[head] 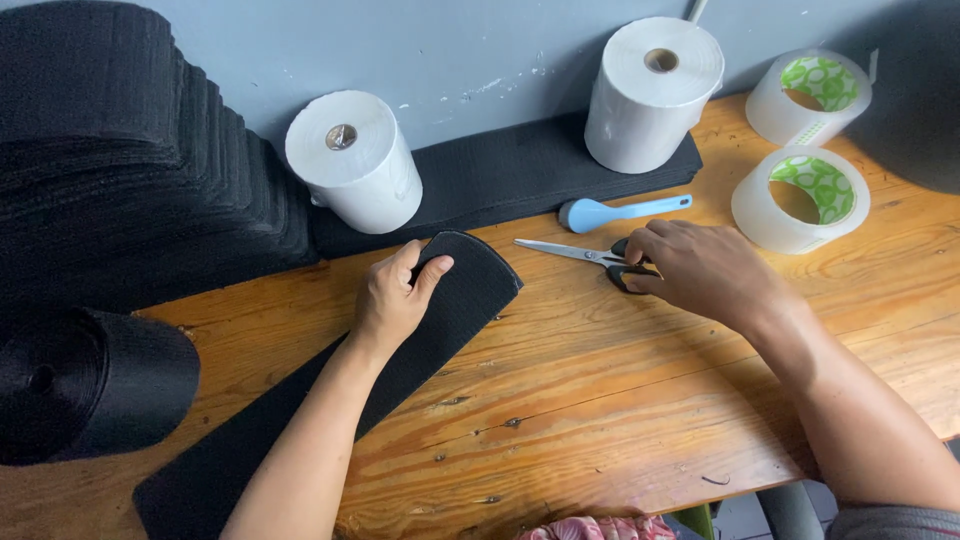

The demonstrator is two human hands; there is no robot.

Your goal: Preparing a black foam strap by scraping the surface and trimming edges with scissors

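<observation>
My left hand [395, 295] lies flat on a long black foam strip [465, 300] with a rounded end, pressing it to the wooden table [600, 400]. My right hand [700, 268] rests on the black handles of a pair of scissors [570, 252], fingers curled over them. The scissors lie on the table with their shut blades pointing left toward the strip's rounded end.
A tall stack of black foam pieces [110, 150] fills the back left, a black roll [90, 385] sits below it. Two white rolls [355, 160] [655, 90] stand by the wall. A blue-handled tool [620, 210] and two clear tape rolls [800, 200] [812, 95] lie at right.
</observation>
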